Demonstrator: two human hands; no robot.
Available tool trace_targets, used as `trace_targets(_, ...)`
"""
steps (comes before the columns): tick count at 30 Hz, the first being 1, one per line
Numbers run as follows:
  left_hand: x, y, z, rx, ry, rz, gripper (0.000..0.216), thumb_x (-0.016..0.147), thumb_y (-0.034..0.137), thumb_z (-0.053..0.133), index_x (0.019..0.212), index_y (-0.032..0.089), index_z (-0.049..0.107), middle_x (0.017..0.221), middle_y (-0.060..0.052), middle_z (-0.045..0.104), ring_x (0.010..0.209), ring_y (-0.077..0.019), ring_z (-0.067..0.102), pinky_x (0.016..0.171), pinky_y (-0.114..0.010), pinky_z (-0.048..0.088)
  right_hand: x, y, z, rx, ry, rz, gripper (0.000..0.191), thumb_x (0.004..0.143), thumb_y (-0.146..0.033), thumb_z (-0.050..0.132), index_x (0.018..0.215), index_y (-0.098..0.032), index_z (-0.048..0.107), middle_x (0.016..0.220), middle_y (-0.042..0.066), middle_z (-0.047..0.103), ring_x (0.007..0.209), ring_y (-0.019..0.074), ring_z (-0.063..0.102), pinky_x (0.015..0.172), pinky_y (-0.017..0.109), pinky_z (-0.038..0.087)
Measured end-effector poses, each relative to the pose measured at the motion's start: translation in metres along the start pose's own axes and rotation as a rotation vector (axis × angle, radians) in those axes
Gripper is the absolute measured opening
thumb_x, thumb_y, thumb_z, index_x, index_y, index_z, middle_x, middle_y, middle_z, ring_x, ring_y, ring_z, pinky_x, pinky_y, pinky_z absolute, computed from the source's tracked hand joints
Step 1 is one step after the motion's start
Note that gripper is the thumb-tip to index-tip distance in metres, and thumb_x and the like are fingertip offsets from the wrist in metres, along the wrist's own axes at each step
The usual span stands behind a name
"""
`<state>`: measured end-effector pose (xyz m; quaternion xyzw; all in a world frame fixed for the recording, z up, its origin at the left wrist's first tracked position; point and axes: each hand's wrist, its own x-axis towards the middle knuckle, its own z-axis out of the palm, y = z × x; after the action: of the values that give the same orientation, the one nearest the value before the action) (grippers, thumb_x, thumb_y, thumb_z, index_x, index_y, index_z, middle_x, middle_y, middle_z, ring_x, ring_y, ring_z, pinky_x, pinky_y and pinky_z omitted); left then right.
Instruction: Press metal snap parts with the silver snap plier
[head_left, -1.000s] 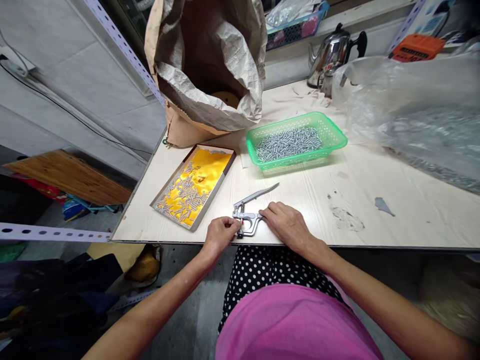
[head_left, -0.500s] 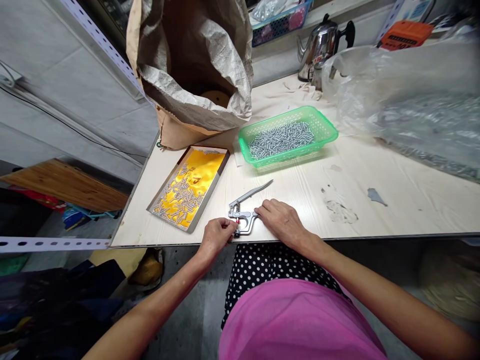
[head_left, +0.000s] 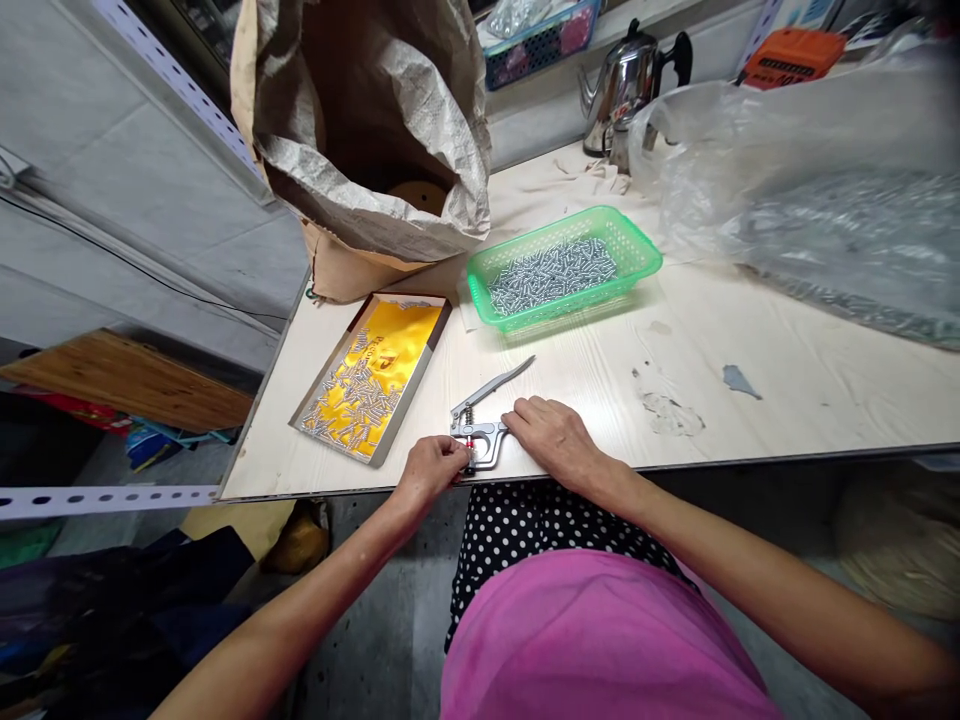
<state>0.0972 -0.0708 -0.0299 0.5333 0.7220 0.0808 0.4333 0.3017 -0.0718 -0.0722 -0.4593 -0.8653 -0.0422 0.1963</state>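
Snap-fastener pliers [head_left: 491, 432] in grey metal, with a spring and a red part at the jaw, lie at the table's front edge, their upper handle raised. My right hand [head_left: 556, 440] is closed around the end of the lower handle. At the jaw, my left hand [head_left: 433, 468] pinches with thumb and forefinger; whatever is between the fingertips is too small to make out. Left of the pliers, small metal pins [head_left: 360, 405] lie scattered in a shallow tray with a yellow bottom [head_left: 405, 330]. Behind them, a green plastic basket [head_left: 637, 262] holds many small silvery metal pieces [head_left: 551, 275].
A large paper-and-woven sack [head_left: 360, 200] stands open at the back left. To the right lies a clear plastic bag [head_left: 832, 210] of metal pieces. A steel kettle [head_left: 626, 90] and an orange box [head_left: 793, 58] are at the back.
The view has shifted slightly, so the table's things sit a little further left. Both hands keep nearly the same place on the pliers, whose upper handle stays raised.
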Motion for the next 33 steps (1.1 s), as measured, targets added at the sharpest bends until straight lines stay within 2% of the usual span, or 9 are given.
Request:
trace_targets(4,-0.001,-0.001,0.0,-0.016,-0.01,0.014,0.025,0.069,0.041,0.06,0.065,0.016,0.061,0.05,0.002,0.053,0.048,-0.0107,0.046,0.048,-0.022,0.03,0.001,-0.001,-0.002,0.014,-0.052,0.018,0.018,0.094,-0.011,0.047,0.085,-0.017,0.061,0.081,0.005,0.06,0.076,0.0186,0.049,0.064,0.033,0.03)
trace_targets(8,-0.002,-0.002,-0.001,-0.071,-0.042,0.03,0.029,0.066,0.045,0.062,0.065,0.016,0.059,0.05,0.003,0.053,0.049,-0.0104,0.045,0.048,-0.022,0.03,0.005,0.0,-0.014,0.067,-0.194,0.05,0.016,0.095,-0.014,0.047,0.09,-0.016,0.062,0.087,0.006,0.061,0.081,0.0186,0.052,0.064,0.032,0.032)
trace_targets(11,-0.003,-0.002,-0.001,-0.129,-0.076,0.03,0.03,0.063,0.046,0.065,0.064,0.017,0.057,0.05,0.004,0.052,0.048,-0.0097,0.043,0.048,-0.022,0.029,0.016,0.005,-0.026,0.169,-0.3,0.078,0.015,0.097,-0.023,0.047,0.098,-0.017,0.061,0.101,0.007,0.059,0.084,0.0177,0.054,0.061,0.03,0.033)
trace_targets(13,-0.003,-0.001,-0.001,-0.14,-0.076,0.016,0.03,0.061,0.045,0.066,0.064,0.016,0.058,0.049,0.004,0.052,0.047,-0.0095,0.043,0.047,-0.022,0.029,0.029,0.008,-0.029,0.203,-0.323,0.087,0.018,0.098,-0.025,0.045,0.107,-0.018,0.059,0.113,0.009,0.056,0.086,0.018,0.055,0.06,0.029,0.034)
trace_targets(16,-0.003,0.0,-0.001,-0.136,-0.069,-0.013,0.028,0.061,0.043,0.065,0.063,0.016,0.058,0.047,0.004,0.051,0.046,-0.0092,0.043,0.047,-0.022,0.029,0.053,0.013,-0.022,0.141,-0.314,0.078,0.027,0.097,-0.014,0.038,0.117,-0.019,0.056,0.119,0.012,0.055,0.092,0.0217,0.055,0.066,0.032,0.037)
trace_targets(21,-0.004,0.001,0.0,-0.143,-0.045,0.012,0.025,0.062,0.038,0.065,0.056,0.017,0.054,0.047,0.005,0.05,0.045,-0.0083,0.043,0.047,-0.021,0.029,0.083,0.025,-0.003,0.025,-0.354,-0.024,0.029,0.096,-0.011,0.036,0.102,-0.014,0.064,0.11,0.014,0.06,0.101,0.0262,0.052,0.081,0.038,0.036)
trace_targets(28,-0.005,0.003,-0.002,-0.128,-0.028,-0.054,0.014,0.067,0.029,0.062,0.061,0.016,0.059,0.046,0.004,0.054,0.045,-0.01,0.047,0.046,-0.021,0.034,0.065,0.04,0.0,0.012,-0.32,0.0,0.026,0.098,-0.019,0.038,0.104,-0.014,0.063,0.105,0.013,0.061,0.093,0.0238,0.052,0.074,0.035,0.034)
trace_targets(33,-0.005,0.002,-0.001,-0.145,-0.028,-0.039,0.015,0.067,0.03,0.063,0.06,0.017,0.058,0.046,0.004,0.053,0.045,-0.0095,0.047,0.045,-0.02,0.032,0.053,0.041,-0.009,0.033,-0.338,0.028,0.022,0.097,-0.022,0.043,0.103,-0.014,0.063,0.106,0.013,0.06,0.094,0.0233,0.051,0.074,0.033,0.034)
